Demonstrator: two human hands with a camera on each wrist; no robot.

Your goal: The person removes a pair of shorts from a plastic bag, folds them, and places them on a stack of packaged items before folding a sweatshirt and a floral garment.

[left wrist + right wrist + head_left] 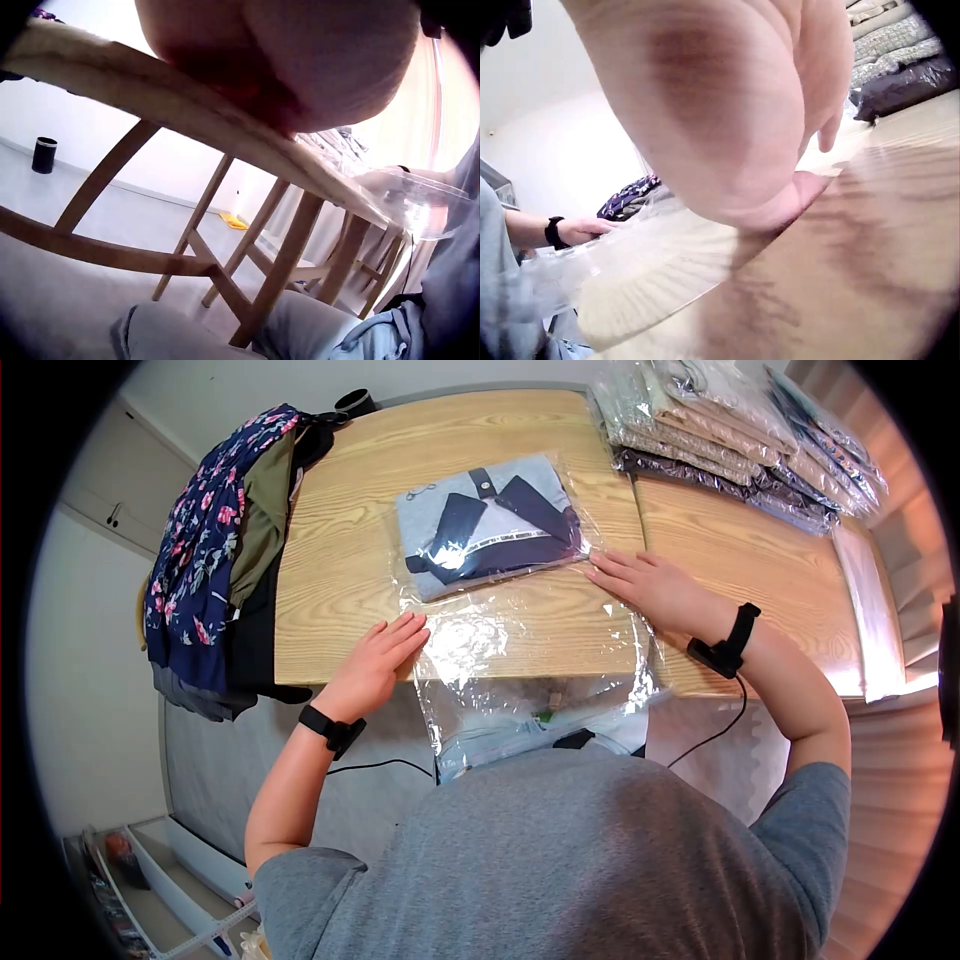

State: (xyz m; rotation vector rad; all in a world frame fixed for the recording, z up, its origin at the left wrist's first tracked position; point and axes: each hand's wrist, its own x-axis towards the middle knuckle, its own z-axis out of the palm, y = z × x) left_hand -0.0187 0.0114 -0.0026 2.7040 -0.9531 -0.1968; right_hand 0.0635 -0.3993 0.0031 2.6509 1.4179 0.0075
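Note:
A folded grey garment (490, 515) with navy panels and a lettered white strip lies on the table. It is inside a clear plastic bag (470, 635), whose loose end stretches over the near table edge toward the person. At the bag's left side, the left hand (370, 668) rests at the table edge with straight fingers, fingertips right by the plastic. Straight fingers of the right hand (662, 592) touch the bag's right side near the garment's corner. In the right wrist view, the right hand (727, 112) lies over the plastic and the wooden top.
Several bagged folded garments (720, 440) are stacked at the back right. Loose clothes (215, 550), one floral, hang over the table's left side. Flat plastic (868, 615) lies along the right edge. A black bin (44, 155) stands on the floor beyond the table legs.

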